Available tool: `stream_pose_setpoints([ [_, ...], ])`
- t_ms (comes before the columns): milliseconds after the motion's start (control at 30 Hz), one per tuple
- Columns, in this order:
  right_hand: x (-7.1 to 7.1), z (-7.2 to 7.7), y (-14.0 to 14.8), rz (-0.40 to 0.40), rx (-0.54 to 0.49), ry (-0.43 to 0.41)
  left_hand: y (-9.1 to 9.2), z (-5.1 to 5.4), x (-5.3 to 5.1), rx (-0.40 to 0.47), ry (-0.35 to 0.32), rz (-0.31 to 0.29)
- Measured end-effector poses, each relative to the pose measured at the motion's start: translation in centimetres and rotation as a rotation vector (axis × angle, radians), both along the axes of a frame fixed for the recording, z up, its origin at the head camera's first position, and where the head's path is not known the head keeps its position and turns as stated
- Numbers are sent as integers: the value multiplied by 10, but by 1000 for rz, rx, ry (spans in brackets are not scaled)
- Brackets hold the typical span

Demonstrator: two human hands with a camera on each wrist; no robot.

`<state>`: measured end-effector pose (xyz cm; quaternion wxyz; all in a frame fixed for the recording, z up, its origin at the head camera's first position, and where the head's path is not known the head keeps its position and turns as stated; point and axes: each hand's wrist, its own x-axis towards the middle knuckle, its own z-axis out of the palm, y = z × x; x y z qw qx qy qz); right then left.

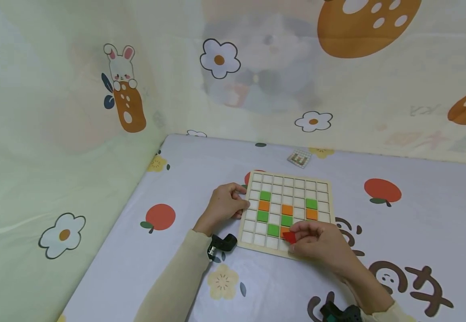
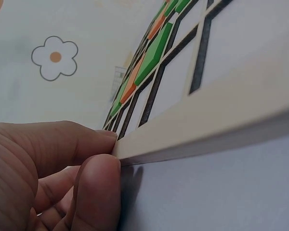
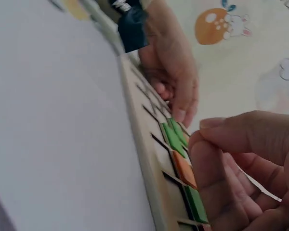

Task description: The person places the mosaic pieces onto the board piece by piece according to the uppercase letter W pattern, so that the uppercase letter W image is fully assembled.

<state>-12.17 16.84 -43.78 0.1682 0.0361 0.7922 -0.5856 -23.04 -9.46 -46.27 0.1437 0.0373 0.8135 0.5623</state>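
A square wooden grid board [image 1: 242,241] lies on the cloth, its cells white apart from several green and orange tiles. Among them are a green tile [image 1: 311,204] and an orange tile [image 1: 287,209]. My left hand [image 1: 224,204] holds the board's left edge, thumb against the side and forefinger at the rim, seen close up in the left wrist view. Over the lower part of the board, my right hand [image 1: 323,245] pinches a red tile [image 1: 290,237], tilted above an orange one. Fingers cover most of that tile, and the hand hides the cells beneath it.
Beyond the board's far edge lies a small card with a grid pattern [image 1: 299,158]. A printed cloth [image 1: 200,165] covers the table, and patterned curtains [image 1: 168,89] stand at the back and left. Each wrist wears a black camera [image 1: 221,245].
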Motion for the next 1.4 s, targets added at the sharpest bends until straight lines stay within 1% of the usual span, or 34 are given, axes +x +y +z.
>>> stream_pose_setpoints([
  [167, -7, -3, -15, 15, 98, 79, 0, -2, -1, -5, 8, -3],
  [333, -12, -8, -28, 46, 199, 184, 0, -3, -2, -13, 4, 3],
  [433, -15, -7, -34, 75, 233, 237, 0, -3, -2, -8, -4, 2],
  [567, -20, -6, -42, 105, 246, 271, 1, -2, -2, -5, -8, 5],
  [700, -25, -5, -52, 115, 277, 282, 0, -1, -2, -11, -13, 14],
  [867, -29, -4, -59, 119, 299, 276, -1, 0, -1, -4, -21, 13],
  [967, -30, -4, -61, 119, 315, 281, 0, 1, -1, -2, -16, 7],
  [1067, -30, -4, -63, 117, 351, 290, 0, 1, 0, -1, -10, 8],
  [1200, -30, -4, -66, 123, 393, 300, -1, 0, 0, -1, -9, 11],
  [1400, -30, -3, -70, 133, 417, 305, 0, -1, -1, 5, -10, 13],
])
